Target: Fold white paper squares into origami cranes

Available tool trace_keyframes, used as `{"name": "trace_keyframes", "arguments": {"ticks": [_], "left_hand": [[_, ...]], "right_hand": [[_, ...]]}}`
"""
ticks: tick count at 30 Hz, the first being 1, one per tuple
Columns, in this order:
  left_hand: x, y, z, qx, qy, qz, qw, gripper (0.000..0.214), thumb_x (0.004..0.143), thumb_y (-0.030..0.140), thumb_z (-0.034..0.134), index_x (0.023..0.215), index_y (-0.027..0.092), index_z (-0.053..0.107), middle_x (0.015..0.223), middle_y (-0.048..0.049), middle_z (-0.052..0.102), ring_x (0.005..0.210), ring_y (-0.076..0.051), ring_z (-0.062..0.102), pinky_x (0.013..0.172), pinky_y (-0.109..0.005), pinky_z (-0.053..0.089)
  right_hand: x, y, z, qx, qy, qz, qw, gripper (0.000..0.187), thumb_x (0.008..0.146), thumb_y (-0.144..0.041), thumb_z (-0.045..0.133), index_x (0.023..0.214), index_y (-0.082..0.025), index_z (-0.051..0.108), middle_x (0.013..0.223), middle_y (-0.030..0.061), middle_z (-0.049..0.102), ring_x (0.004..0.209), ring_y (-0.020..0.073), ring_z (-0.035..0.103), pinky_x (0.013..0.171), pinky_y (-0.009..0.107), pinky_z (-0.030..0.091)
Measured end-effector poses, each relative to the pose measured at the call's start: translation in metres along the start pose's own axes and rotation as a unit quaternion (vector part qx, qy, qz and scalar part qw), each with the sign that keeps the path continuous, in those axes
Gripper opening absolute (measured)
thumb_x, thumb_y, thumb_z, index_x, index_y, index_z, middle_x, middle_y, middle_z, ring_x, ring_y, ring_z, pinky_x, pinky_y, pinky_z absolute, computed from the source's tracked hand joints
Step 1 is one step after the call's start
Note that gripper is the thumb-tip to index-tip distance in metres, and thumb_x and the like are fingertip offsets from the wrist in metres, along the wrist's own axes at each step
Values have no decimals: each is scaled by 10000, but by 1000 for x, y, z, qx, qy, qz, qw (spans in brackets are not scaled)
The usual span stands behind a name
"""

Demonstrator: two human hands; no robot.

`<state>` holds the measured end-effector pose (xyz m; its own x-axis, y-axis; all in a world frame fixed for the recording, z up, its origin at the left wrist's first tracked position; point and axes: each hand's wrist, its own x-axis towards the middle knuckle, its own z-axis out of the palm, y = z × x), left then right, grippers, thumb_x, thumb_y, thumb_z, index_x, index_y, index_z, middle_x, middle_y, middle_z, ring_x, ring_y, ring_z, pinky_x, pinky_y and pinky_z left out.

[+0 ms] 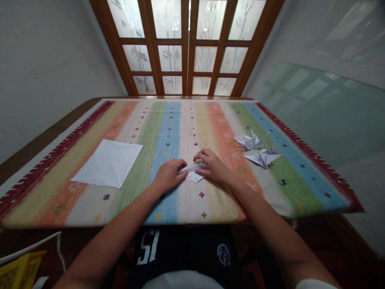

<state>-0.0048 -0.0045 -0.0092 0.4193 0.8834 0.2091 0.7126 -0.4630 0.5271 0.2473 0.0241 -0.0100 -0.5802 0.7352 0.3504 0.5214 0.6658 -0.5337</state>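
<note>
A small folded piece of white paper (195, 176) lies on the striped tablecloth (168, 132) between my two hands. My left hand (170, 174) pinches its left end between thumb and fingers. On the other side, my right hand (212, 165) grips the right part, its fingers curled over the upper edge and the thumb below. My fingers hide portions of the folds. Off to the right sit two folded paper cranes, the farther crane (249, 141) just behind the nearer crane (263, 157). A flat white paper square (108, 163) rests at the left.
Wooden doors with frosted panes (186, 48) stand beyond the table's far edge. A glass panel (325, 96) leans along the right wall. Below the table at the lower left are a yellow object (22, 269) and a white cable (33, 245).
</note>
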Motion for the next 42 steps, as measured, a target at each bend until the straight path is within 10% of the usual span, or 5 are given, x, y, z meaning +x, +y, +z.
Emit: {"name": "trace_keyframes", "arguments": {"ticks": [15,21,28,34,42], "left_hand": [[1,-5,4,6,-11,65,998,132,1029,183,607,1044,200,737,1095,-86,716,1012,-230,697,972,-407,579],[2,-4,5,43,-10,81,996,142,1034,177,616,1090,200,744,1109,-94,733,1064,-253,691,959,-408,579],[1,-1,8,57,-58,116,990,189,1023,131,582,1033,205,756,1074,-85,744,1029,-238,708,938,-386,585],[-4,1,-4,35,-70,129,989,173,970,291,700,1112,213,762,1139,-94,736,1021,-250,708,914,-388,590],[0,-4,-5,39,-81,117,989,175,1024,302,651,1062,202,790,1049,-96,763,978,-243,720,862,-360,580]], "right_hand": [[-1,5,7,-27,-1,27,999,341,1035,-162,641,1350,-254,735,1213,105,693,1036,228,697,967,390,559],[3,6,12,-85,3,-21,996,140,1017,-164,684,932,-202,787,1063,112,721,1041,250,657,939,392,519],[-1,-13,10,-102,-78,-37,991,210,998,-79,602,937,-200,763,1006,84,759,868,201,665,796,323,485],[-8,-27,-7,-114,-102,-29,988,230,910,-440,853,948,-230,769,1120,65,788,918,239,715,780,344,499],[-7,-30,-1,-156,-86,-55,982,230,1002,-283,685,806,-206,777,955,83,759,834,206,666,721,336,452]]}}
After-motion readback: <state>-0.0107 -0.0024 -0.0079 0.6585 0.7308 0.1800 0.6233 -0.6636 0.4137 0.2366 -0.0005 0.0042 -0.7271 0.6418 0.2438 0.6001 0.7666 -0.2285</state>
